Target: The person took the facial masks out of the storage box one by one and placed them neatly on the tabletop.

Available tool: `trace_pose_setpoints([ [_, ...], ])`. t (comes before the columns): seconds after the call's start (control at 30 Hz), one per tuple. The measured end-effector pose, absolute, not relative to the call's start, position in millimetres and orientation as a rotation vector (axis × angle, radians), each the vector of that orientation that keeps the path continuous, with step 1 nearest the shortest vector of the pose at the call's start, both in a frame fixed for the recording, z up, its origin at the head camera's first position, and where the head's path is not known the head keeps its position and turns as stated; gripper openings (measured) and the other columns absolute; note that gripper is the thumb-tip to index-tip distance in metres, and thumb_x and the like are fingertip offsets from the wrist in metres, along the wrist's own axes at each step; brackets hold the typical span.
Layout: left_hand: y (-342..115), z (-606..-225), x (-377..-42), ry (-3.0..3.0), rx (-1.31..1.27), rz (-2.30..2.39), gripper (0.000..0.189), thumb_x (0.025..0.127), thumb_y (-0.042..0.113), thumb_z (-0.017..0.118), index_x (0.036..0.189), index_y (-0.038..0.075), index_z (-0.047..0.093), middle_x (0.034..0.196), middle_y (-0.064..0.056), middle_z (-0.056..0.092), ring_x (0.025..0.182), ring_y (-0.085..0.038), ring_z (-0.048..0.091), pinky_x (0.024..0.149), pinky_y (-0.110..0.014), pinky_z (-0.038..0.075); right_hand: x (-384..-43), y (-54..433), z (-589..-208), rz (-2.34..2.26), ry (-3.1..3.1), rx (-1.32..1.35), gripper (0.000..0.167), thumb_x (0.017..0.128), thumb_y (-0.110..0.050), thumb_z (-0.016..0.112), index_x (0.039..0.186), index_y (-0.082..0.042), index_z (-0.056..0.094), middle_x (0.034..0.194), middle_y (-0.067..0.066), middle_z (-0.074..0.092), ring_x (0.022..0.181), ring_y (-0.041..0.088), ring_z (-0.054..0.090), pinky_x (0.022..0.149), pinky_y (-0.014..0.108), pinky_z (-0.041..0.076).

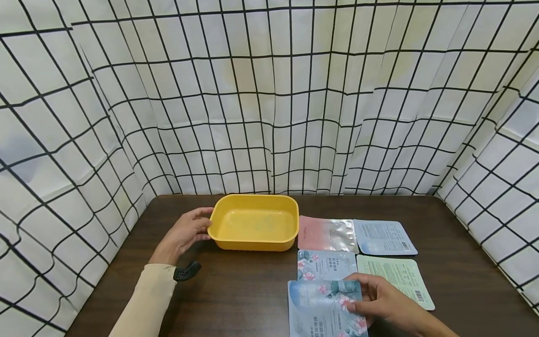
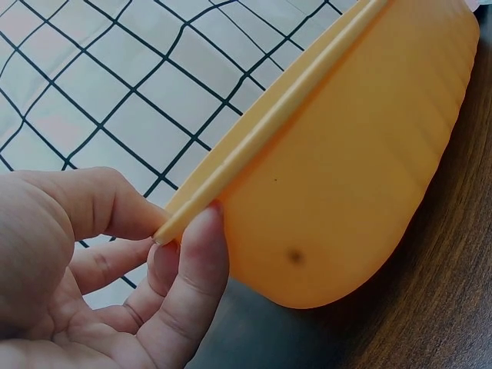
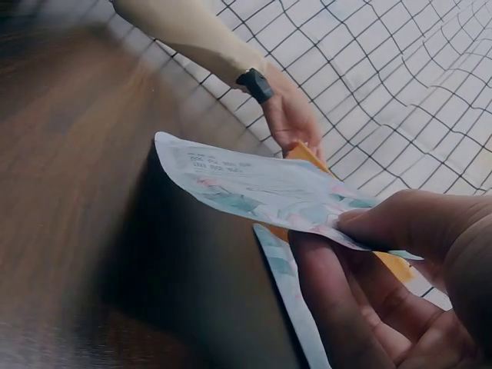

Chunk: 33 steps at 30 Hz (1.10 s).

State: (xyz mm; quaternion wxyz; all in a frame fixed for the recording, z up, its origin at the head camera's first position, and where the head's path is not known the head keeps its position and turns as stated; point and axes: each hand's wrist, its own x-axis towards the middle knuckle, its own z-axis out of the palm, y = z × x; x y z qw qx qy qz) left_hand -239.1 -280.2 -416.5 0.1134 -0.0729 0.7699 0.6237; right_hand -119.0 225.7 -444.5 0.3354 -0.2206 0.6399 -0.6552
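My left hand pinches the left end of a yellow plastic basin by its rim; in the left wrist view, thumb and finger meet across that edge. My right hand holds a blue sheet mask packet with pink flowers by its right side, thumb on top and fingers below. In the right wrist view this packet is tilted above the dark tabletop. Just behind it lies a similar blue floral packet, partly overlapped in the head view.
Flat on the brown table, right of the basin, lie a pink and silver packet, a light blue packet and a green packet. A white curtain with black grid lines surrounds the table's back and sides.
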Motion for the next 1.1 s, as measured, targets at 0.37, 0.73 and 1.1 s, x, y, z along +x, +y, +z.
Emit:
trace_pose_setpoints([
  [0.37, -280.8, -416.2, -238.6, 2.255, -0.212, 1.829, 0.056, 0.102, 0.012, 0.055, 0.155, 0.008, 0.038, 0.132, -0.025, 0.057, 0.093, -0.027, 0.06, 0.077, -0.029, 0.06, -112.5, 230.5, -446.9, -1.602, 1.743, -0.511, 0.032, 0.1, -0.008, 0.062, 0.127, 0.007, 0.054, 0.106, 0.015, 0.07, 0.086, 0.013, 0.068, 0.065, 0.025, 0.059],
  [0.73, -280.9, -415.1, -237.6, 2.255, -0.195, 1.831, 0.056, 0.102, 0.011, 0.055, 0.155, 0.007, 0.038, 0.129, -0.026, 0.059, 0.087, -0.023, 0.061, 0.077, -0.028, 0.06, -112.8, 228.2, -447.6, -1.532, 1.872, -0.536, 0.027, 0.096, -0.011, 0.068, 0.117, 0.003, 0.059, 0.103, 0.015, 0.07, 0.081, 0.013, 0.066, 0.063, 0.026, 0.059],
  [1.1, -280.6, -416.4, -237.6, 2.263, -0.2, 1.828, 0.055, 0.102, 0.011, 0.055, 0.155, 0.008, 0.038, 0.13, -0.025, 0.058, 0.089, -0.024, 0.061, 0.078, -0.028, 0.06, -112.2, 227.8, -442.9, -1.339, 2.124, -0.47, 0.04, 0.092, -0.017, 0.075, 0.125, 0.001, 0.062, 0.099, 0.008, 0.066, 0.073, 0.014, 0.061, 0.061, 0.026, 0.055],
])
